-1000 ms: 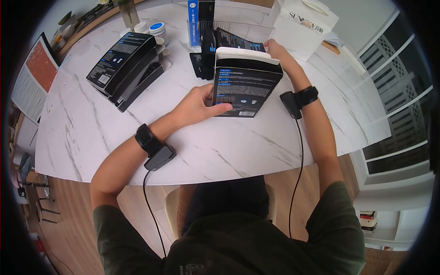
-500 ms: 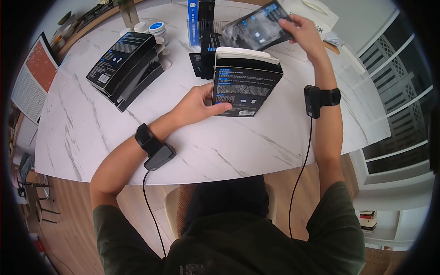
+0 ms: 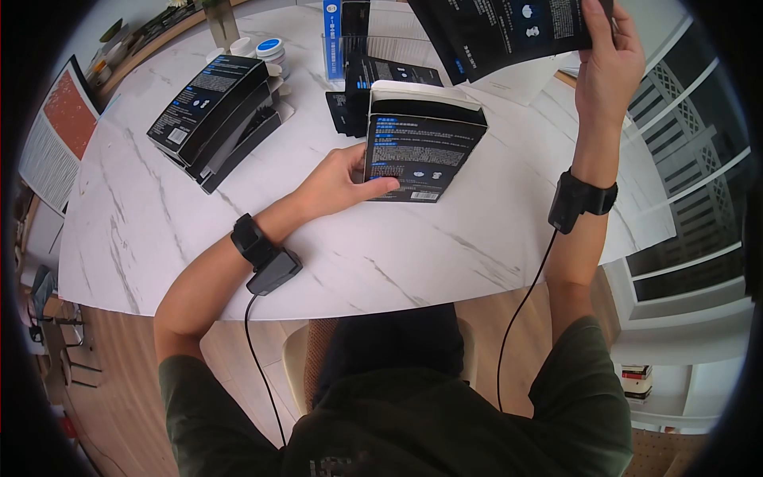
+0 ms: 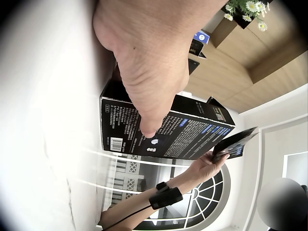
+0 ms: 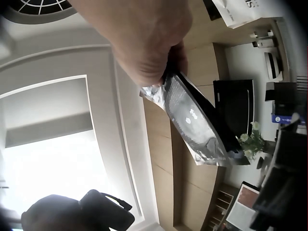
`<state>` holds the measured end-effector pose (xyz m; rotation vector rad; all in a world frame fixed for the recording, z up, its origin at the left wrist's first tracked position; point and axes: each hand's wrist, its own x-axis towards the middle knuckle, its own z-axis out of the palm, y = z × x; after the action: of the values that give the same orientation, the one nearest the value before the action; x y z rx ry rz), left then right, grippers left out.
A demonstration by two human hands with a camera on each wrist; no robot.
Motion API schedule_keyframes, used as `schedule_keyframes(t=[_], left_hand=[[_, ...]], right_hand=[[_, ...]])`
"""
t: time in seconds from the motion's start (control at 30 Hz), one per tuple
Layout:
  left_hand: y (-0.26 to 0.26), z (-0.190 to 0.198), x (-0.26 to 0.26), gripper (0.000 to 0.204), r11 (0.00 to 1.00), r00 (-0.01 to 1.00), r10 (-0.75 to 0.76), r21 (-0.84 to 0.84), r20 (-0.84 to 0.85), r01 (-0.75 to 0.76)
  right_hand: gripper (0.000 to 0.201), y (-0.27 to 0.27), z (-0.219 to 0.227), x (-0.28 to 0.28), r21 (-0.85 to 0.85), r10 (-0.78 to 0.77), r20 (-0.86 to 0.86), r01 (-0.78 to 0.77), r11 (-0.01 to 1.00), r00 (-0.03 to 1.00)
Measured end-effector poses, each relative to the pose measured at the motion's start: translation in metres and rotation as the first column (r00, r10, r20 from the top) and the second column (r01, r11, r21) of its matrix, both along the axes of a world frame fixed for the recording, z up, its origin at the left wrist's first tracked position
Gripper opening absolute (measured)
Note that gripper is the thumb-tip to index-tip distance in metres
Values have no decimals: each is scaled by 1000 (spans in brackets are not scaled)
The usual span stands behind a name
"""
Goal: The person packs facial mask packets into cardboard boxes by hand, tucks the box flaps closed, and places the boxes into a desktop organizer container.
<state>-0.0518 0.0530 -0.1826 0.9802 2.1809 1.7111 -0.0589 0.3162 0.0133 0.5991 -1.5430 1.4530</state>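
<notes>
A black cardboard box (image 3: pixel 425 159) with white and blue print stands on the marble-patterned table, its white top flap raised. The left hand (image 3: pixel 338 184) holds it by its left side, thumb across the printed face and the other fingers hidden behind. High at the upper right, the right hand (image 3: pixel 612 70) pinches a flat black pouch (image 3: pixel 509 40) by one end, thumb on top. In the right wrist view the pouch (image 5: pixel 192 120) hangs from the fingers, its surface shiny. Behind the box lie more black packets (image 3: pixel 401 73).
Left of the box lie stacked black boxes (image 3: pixel 211 103), one with opened flaps. White jars (image 3: pixel 270 52) stand behind them. A clear bin (image 3: pixel 389 46) and an upright blue box (image 3: pixel 333 40) are at the back. The pouch partly covers a white paper bag (image 3: pixel 517 86).
The right hand has lifted the pouch from behind the box, first up and right, then closer to the camera and further right. The left hand and the box have stayed in place.
</notes>
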Motion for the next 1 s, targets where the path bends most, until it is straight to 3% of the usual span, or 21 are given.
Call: schedule_keyframes(t=[0.1,0.2,0.3,0.6,0.87,1.0], left_hand=[[0,0,0,37,1000,1000,6,-13,20,-5],[0,2,1,37,1000,1000,3,6,30,-3],[0,2,1,37,1000,999,-5,8,32,5],[1,4,3,36,1000,1000,-7,18,24,7],[0,4,2,37,1000,1000,2,-13,25,-2],[1,8,4,38,1000,999,7,-27,32,-6]], right_hand=[[13,-10,0,11,3,21,-23,-21,1000,1000],[16,-14,-1,14,81,71,-62,-65,995,996],[21,-7,-4,10,221,91,8,-91,971,996],[29,-7,-3,9,255,47,-48,-33,966,998],[25,-32,-15,16,352,118,26,-119,928,993],[18,-40,-18,15,426,72,-93,-26,904,993]])
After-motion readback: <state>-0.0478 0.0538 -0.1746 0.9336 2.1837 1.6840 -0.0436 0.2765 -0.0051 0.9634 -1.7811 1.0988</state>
